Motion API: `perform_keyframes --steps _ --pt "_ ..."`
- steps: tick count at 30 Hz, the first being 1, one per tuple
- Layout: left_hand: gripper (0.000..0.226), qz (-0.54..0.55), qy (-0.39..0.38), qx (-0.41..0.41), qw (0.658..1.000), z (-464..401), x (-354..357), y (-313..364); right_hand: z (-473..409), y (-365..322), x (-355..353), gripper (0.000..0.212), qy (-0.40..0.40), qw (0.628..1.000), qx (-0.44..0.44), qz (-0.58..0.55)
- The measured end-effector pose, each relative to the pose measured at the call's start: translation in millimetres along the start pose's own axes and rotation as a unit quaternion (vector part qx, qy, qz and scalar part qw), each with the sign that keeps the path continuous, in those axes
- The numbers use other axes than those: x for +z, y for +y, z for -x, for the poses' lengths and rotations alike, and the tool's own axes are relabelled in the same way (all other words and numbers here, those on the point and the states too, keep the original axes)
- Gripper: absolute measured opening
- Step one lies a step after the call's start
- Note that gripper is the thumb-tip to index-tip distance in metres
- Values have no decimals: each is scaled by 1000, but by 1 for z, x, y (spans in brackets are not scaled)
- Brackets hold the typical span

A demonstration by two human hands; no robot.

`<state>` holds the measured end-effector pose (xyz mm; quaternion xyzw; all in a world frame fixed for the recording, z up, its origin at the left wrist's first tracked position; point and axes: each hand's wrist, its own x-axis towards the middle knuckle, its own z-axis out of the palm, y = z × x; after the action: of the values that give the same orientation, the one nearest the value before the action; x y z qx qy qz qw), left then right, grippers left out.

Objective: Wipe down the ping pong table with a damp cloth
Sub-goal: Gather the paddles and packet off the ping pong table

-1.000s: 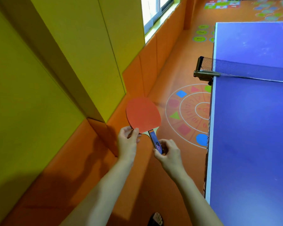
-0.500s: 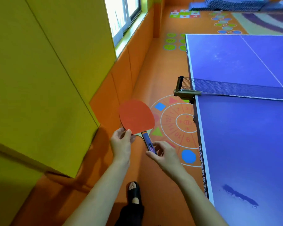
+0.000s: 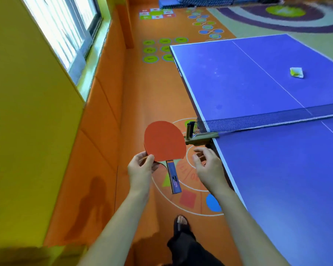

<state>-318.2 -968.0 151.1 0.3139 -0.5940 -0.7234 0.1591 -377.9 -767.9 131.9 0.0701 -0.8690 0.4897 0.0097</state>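
Observation:
The blue ping pong table (image 3: 277, 169) fills the right side, its net (image 3: 267, 120) stretched across. A small folded yellow-white cloth (image 3: 296, 72) lies on the far half. My left hand (image 3: 141, 167) pinches the lower edge of a red paddle (image 3: 164, 141), whose blue handle hangs down free. Beside the paddle, my right hand (image 3: 208, 166) hovers with loosely curled fingers and holds nothing, close to the table's left edge.
The net clamp (image 3: 197, 138) juts out past the table edge just behind the paddle. A yellow and orange padded wall (image 3: 37, 131) runs along the left. The orange floor (image 3: 161, 83) between wall and table bears painted shapes. My sandalled foot (image 3: 181, 222) shows below.
My right hand has let go of the paddle handle and moved right. The view has swung right, bringing the far half of the table and the cloth into sight.

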Motion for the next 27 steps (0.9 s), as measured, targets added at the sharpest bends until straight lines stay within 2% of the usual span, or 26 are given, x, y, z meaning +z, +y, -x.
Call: perform_keyframes --steps 4,7,12,18,21,27 --pt "22 -42 -21 9 999 -106 33 12 -114 0 43 21 36 999 4 -37" --pt "19 -32 -24 10 999 -180 61 39 -206 -11 78 28 22 999 1 -48" --pt "16 -33 -30 56 997 -296 90 103 -358 -47 128 24 13 998 -27 -55" --pt "17 -62 -23 88 994 -433 103 147 -488 -73 198 28 10 994 11 -104" --pt "16 -75 -27 96 992 -522 112 163 -566 -79 241 35 3 995 20 -102" --pt "17 -69 -48 91 992 -706 140 218 -726 -120 292 31 25 994 26 -105"
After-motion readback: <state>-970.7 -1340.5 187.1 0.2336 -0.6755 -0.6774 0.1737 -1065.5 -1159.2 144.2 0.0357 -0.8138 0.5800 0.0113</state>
